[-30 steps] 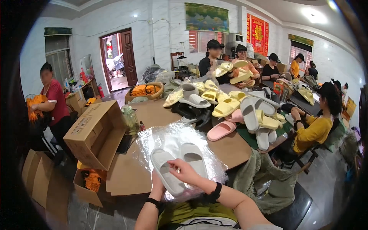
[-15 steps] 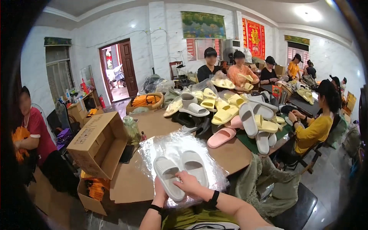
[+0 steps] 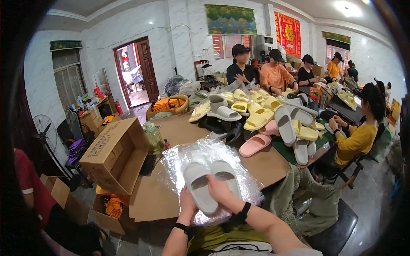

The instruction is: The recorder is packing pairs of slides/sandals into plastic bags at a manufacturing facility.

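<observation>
Left slipper [image 3: 202, 195] clamped in left hand [image 3: 187, 203], at its one o'clock, nine from right hand [image 3: 220, 190], whose grip I can't tell.

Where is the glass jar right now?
In the head view, the glass jar stands left of centre on the brown tabletop, between the large cardboard box and a small bottle.

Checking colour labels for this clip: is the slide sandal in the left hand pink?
No, the slide sandal in the left hand is pale grey.
</observation>
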`<state>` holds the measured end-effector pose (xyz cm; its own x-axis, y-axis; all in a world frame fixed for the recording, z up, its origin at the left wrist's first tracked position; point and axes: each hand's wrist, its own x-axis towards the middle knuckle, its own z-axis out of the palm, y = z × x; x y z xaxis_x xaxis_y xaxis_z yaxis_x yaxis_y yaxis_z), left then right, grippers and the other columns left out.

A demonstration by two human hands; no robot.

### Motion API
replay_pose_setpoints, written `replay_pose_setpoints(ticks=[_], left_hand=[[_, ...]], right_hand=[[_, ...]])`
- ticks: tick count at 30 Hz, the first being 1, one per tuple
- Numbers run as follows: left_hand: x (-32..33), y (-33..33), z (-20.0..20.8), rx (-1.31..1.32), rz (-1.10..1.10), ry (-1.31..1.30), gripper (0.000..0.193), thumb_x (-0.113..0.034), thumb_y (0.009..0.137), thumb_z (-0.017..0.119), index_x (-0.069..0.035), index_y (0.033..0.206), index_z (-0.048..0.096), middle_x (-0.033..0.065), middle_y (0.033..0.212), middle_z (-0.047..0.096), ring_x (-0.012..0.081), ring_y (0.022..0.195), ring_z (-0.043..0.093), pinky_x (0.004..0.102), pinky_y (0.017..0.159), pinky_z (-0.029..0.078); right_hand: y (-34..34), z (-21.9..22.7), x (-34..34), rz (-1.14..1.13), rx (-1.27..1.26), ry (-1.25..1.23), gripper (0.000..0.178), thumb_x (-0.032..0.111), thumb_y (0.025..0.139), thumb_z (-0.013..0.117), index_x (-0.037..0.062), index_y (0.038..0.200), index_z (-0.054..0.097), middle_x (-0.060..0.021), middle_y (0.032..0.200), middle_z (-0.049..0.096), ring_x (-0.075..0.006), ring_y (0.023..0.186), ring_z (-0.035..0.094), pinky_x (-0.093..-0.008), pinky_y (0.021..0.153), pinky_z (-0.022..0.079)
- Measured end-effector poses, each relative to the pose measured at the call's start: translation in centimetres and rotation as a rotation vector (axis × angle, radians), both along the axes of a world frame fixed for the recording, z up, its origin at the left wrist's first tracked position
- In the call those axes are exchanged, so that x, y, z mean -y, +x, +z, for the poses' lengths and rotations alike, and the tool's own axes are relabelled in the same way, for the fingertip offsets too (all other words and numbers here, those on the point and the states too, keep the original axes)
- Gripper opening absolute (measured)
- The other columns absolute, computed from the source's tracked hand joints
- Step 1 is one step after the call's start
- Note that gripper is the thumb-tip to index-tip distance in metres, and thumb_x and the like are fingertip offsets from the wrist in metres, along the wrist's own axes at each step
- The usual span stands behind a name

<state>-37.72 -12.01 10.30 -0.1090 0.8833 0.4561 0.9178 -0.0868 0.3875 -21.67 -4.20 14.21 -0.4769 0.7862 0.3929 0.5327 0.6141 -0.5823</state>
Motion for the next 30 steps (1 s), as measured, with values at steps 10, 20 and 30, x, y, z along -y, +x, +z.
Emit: replay_pose_setpoints(ticks=[10,20,30], left_hand=[[0.1,-0.2,-1.6,0.116,0.086,0.067,0.057,-0.022,0.082,0.063,0.007,0.131,0.053,0.0274,0.139,0.053,0.0466,0.132,0.045,0.0507,0.112,0.034],[0.2,-1.0,-2.3,0.062,0.065,0.06,0.056,-0.024,0.084,0.061,0.001,0.133,0.053,0.025,0.143,0.051,0.043,0.137,0.041,0.0501,0.114,0.031],[0.4,-0.1,-2.0,0.133,0.085,0.078,0.046,-0.029,0.089,0.063,-0.002,0.125,0.061,0.0234,0.141,0.053,0.0409,0.136,0.043,0.0496,0.114,0.031]], right_hand=[[2.2,-0.2,-1.5,-0.073,0.049,0.083,0.034,0.031,0.088,0.068,0.004,0.102,0.054,-0.0166,0.089,0.067,-0.0386,0.081,0.066,-0.0499,0.072,0.052],[1.8,-0.1,-2.3,-0.206,0.296,0.116,0.069,0.066,0.081,0.066,-0.002,0.093,0.061,-0.0194,0.088,0.067,-0.0349,0.08,0.068,-0.0443,0.069,0.055],[3.6,-2.5,-6.4,-0.278,0.283,0.143,0.044,0.043,0.088,0.062,-0.0001,0.098,0.066,-0.0228,0.095,0.066,-0.039,0.089,0.066,-0.05,0.076,0.054]])
